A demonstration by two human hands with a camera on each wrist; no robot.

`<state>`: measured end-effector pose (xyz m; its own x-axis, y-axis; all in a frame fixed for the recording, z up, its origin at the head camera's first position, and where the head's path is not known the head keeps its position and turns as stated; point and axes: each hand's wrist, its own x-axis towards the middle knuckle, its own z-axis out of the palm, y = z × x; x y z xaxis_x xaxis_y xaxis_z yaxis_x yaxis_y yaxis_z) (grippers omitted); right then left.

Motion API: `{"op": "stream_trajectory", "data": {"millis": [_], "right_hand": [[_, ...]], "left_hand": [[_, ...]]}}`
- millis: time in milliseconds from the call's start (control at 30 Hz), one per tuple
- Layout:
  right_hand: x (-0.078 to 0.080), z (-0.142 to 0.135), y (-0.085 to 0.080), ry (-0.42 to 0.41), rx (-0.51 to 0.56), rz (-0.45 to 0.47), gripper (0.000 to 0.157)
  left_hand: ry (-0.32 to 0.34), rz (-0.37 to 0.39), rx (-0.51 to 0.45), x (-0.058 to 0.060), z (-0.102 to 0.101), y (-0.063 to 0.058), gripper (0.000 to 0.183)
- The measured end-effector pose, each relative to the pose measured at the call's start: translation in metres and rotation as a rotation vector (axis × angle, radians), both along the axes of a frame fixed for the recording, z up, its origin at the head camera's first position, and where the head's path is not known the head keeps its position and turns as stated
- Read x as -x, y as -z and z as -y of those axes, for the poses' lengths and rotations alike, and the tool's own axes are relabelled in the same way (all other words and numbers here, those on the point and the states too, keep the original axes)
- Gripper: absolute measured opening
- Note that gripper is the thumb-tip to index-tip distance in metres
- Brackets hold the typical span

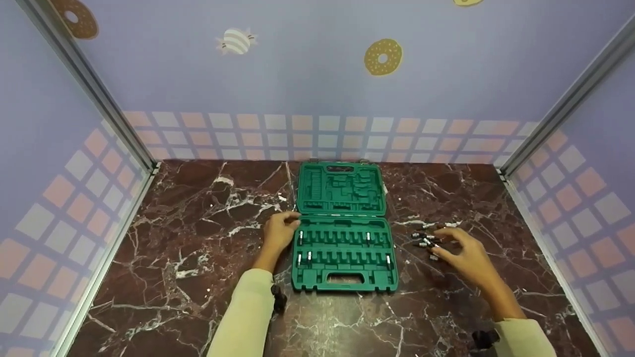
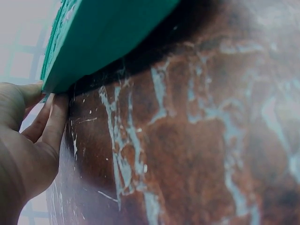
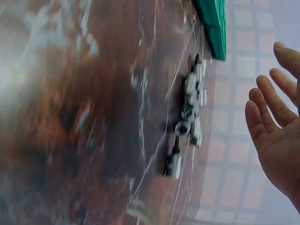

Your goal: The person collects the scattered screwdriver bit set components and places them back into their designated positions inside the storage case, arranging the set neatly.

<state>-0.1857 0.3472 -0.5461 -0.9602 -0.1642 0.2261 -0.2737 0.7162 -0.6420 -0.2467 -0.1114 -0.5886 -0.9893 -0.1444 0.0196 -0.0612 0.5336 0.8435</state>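
Note:
A green plastic socket case (image 1: 345, 270) lies unfolded on the table, its lid (image 1: 342, 186) laid back. Several small metal bit sockets stand in its slots, one of them the bit socket (image 1: 388, 261) at the lower right. My left hand (image 1: 279, 230) is at the case's left side by the hinge; in the left wrist view its thumb and fingers (image 2: 56, 117) pinch the case's edge. To the right of the case, my right hand (image 1: 464, 250) hovers over a loose pile of bit sockets (image 3: 190, 103), fingers apart and holding nothing.
The case rests on a dark red marble-patterned table (image 1: 198, 248). A patterned back wall (image 1: 317, 74) rises just behind the lid, and side walls with metal rails (image 1: 94, 94) stand left and right.

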Motion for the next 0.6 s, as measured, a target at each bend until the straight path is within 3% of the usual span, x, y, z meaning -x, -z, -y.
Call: {"op": "stream_trajectory", "data": {"millis": [367,600], "right_hand": [[-0.003,-0.027,0.010,0.042,-0.024,0.005,0.040],[-0.011,-0.047,0.020,0.074,-0.113,0.033,0.044]], "left_hand": [[-0.008,-0.016,0.018,0.000,0.002,-0.002,0.018],[-0.013,0.007,0.005,0.001,0.000,-0.002,0.018]]}}
